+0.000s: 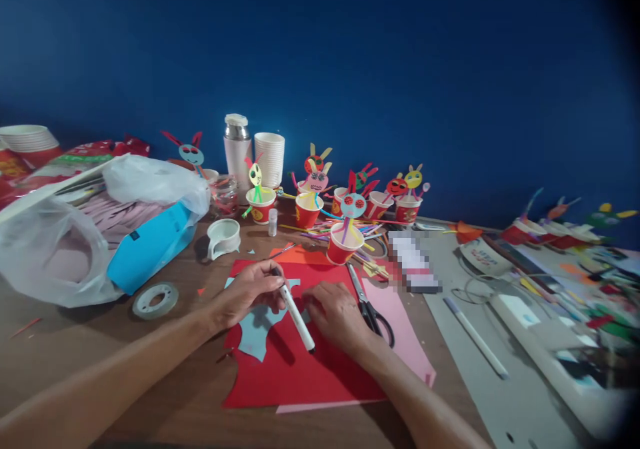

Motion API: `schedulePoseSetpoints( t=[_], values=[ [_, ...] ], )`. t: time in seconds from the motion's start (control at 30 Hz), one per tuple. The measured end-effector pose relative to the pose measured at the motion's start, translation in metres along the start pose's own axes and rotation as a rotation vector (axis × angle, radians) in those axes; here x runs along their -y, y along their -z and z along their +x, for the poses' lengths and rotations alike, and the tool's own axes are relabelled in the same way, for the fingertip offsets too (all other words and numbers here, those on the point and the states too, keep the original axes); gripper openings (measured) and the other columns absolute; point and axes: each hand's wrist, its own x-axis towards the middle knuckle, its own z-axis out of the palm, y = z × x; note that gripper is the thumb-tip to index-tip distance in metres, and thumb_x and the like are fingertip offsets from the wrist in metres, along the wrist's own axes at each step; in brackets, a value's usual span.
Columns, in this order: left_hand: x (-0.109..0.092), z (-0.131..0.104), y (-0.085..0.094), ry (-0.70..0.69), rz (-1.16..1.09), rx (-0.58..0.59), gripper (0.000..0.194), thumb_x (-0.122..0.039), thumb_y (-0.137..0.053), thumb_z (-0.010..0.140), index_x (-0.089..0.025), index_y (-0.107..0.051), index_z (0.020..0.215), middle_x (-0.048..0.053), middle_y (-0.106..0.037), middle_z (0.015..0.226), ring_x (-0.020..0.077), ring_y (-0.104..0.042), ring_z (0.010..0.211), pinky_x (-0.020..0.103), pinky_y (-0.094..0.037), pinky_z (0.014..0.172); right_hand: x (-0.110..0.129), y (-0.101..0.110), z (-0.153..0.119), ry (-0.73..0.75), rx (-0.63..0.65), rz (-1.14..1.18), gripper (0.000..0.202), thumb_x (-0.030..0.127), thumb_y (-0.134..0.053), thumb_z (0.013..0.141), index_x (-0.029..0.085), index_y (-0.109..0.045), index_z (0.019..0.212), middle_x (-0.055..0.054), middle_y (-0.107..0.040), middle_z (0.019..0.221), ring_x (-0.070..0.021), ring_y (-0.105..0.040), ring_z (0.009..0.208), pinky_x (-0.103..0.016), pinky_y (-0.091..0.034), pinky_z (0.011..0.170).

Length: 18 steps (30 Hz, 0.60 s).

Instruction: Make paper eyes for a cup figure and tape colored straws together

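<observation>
My left hand (pixel 253 289) is closed around one end of a white marker (pixel 299 317), whose other dark-tipped end slants down toward me. Under it lies a sheet of red paper (pixel 320 382) with a cut light blue paper piece (pixel 255 332) on top. My right hand (pixel 337 310) rests on the red sheet with its fingers curled in. A bit of light blue shows by its fingertips, but what they hold, if anything, is hidden. Just right of this hand, black-handled scissors (pixel 373 312) lie partly on pink paper (pixel 400 329).
Red paper cups with paper-faced figures, one cup (pixel 345 242) nearest, stand behind the sheet. A plastic bag (pixel 65 236), tape roll (pixel 155 300) and white cup (pixel 223 237) are left. A blurred-out phone-like object (pixel 413 260) and another marker (pixel 475 337) lie right.
</observation>
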Motion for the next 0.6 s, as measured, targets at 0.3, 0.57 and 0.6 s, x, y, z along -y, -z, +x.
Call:
schedulePoseSetpoints(
  t=[0.3, 0.57, 0.6],
  values=[
    [-0.004, 0.005, -0.012, 0.106, -0.048, -0.08, 0.025, -0.028, -0.068, 0.066, -0.017, -0.047, 0.075, 0.0, -0.062, 0.064, 0.0134, -0.061, 0.057, 0.023, -0.047, 0.053, -0.008, 0.007, 0.004, -0.029, -0.073, 0.141, 0.032, 0.029, -0.058, 0.08, 0.018, -0.051, 0.11, -0.002, -0.067, 0.084, -0.0154, -0.06, 0.075, -0.028, -0.037, 0.074],
    [0.005, 0.017, -0.021, 0.059, -0.102, -0.105, 0.02, -0.028, -0.067, 0.067, -0.018, -0.051, 0.074, -0.001, -0.06, 0.063, 0.0138, -0.059, 0.058, 0.024, -0.048, 0.055, -0.015, 0.016, 0.003, 0.028, -0.037, 0.276, 0.05, 0.024, -0.056, 0.076, 0.02, -0.04, 0.124, -0.001, -0.066, 0.092, -0.0156, -0.06, 0.083, -0.027, -0.04, 0.081],
    [0.006, 0.018, -0.021, 0.053, -0.107, -0.084, 0.018, -0.028, -0.066, 0.068, -0.019, -0.052, 0.074, -0.001, -0.06, 0.063, 0.0137, -0.059, 0.058, 0.024, -0.048, 0.056, -0.015, 0.016, 0.002, 0.028, -0.056, 0.3, 0.05, 0.025, -0.057, 0.076, 0.021, -0.041, 0.122, -0.001, -0.066, 0.093, -0.0159, -0.059, 0.083, -0.028, -0.04, 0.081]
  ],
)
